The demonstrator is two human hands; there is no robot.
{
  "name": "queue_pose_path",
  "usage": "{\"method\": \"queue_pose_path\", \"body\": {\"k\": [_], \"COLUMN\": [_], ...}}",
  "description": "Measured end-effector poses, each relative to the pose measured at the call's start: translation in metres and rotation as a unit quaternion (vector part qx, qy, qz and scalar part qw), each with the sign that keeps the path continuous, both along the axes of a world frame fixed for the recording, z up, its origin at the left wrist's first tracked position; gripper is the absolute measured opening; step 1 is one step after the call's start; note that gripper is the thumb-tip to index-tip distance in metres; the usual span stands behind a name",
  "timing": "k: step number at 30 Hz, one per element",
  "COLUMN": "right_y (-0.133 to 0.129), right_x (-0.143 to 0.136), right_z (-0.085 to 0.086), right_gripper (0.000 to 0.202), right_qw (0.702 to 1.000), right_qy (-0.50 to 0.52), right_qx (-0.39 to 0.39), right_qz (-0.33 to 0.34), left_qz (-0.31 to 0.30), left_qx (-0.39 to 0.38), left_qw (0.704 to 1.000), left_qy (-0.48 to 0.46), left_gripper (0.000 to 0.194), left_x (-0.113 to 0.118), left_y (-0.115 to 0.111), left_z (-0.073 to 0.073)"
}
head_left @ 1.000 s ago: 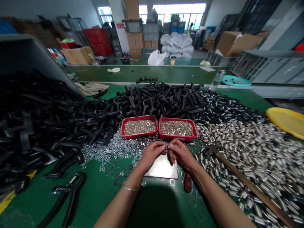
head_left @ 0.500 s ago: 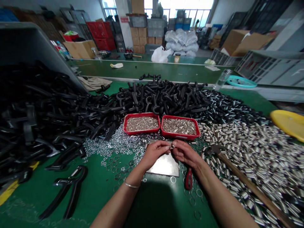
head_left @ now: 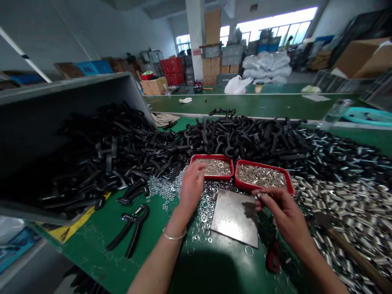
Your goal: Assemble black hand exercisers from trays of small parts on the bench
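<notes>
A workshop with pale walls, windows, stacked crates and boxes lies behind a green counter (head_left: 102, 230). The part (head_left: 261, 196) is a small, bright silvery piece in the fingertips of the right hand (head_left: 284, 210), just beyond the right edge of the metal plate (head_left: 234, 218); it catches the light, but its exact shape is too small to tell. The right hand is pinched narrow around it, near the front rim of the right tray (head_left: 263, 175). The left hand (head_left: 190, 190) reaches over the left side of the left tray (head_left: 214, 167), its fingers blurred; whether they grip anything cannot be told. Both trays are red and filled with tiny silvery pieces, and a loose ring lies on top in the left one. The plate is flat, square and dull silver, set askew, with thin rings (head_left: 199, 228) scattered along its left side. Black handles (head_left: 260, 134) are heaped toward the counter's far edge and spill from a grey bin (head_left: 101, 87) by its left edge, where one V-shaped gripper (head_left: 134, 226) lies apart. Shiny cylinders (head_left: 352, 216) cover the counter's right side, beneath a wooden-handled hammer (head_left: 352, 249). A red-handled tool (head_left: 273, 259) lies near the plate's front right corner.
</notes>
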State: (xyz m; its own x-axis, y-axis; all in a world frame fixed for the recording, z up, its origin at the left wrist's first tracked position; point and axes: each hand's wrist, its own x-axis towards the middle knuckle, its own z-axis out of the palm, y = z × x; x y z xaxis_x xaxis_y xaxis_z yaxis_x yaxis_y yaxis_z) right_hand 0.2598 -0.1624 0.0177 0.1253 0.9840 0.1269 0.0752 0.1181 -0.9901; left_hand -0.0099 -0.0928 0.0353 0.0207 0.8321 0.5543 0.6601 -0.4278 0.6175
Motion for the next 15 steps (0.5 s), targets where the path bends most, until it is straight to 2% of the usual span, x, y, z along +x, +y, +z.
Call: {"method": "queue_pose_path", "body": {"k": [2, 3, 4, 5, 7, 10, 13, 15], "right_y": [-0.002, -0.002, -0.001, -0.001, 0.0, 0.0, -0.002, -0.003], "right_x": [-0.002, -0.004, -0.006, -0.009, -0.015, -0.023, -0.026, -0.024], "right_z": [0.001, 0.0, -0.002, -0.005, -0.012, -0.018, -0.02, -0.02], "right_gripper": [0.031, 0.032, 0.032, 0.032, 0.03, 0.026, 0.026, 0.028], "right_qw": [0.999, 0.998, 0.997, 0.995, 0.992, 0.991, 0.993, 0.994], "right_qy": [-0.033, -0.054, -0.075, -0.094, -0.117, -0.112, -0.081, -0.066], "right_qx": [-0.002, -0.007, -0.014, -0.024, -0.043, -0.062, -0.075, -0.075], "right_qz": [-0.007, -0.01, -0.01, -0.01, 0.004, 0.032, 0.044, 0.044], "left_qz": [0.197, 0.264, 0.296, 0.308, 0.286, 0.259, 0.287, 0.33], "left_qx": [0.018, -0.007, -0.043, -0.075, -0.107, -0.073, -0.007, 0.044], "left_qw": [0.979, 0.961, 0.947, 0.938, 0.939, 0.955, 0.956, 0.943], "left_qy": [0.051, 0.085, 0.116, 0.141, 0.158, 0.127, 0.058, 0.003], "left_gripper": [0.034, 0.04, 0.045, 0.048, 0.047, 0.034, 0.029, 0.029], "left_x": [-0.043, -0.062, -0.078, -0.09, -0.104, -0.107, -0.106, -0.107], "left_y": [0.015, 0.022, 0.027, 0.032, 0.038, 0.041, 0.04, 0.038], "left_z": [-0.001, -0.005, -0.012, -0.02, -0.036, -0.051, -0.049, -0.043]}}
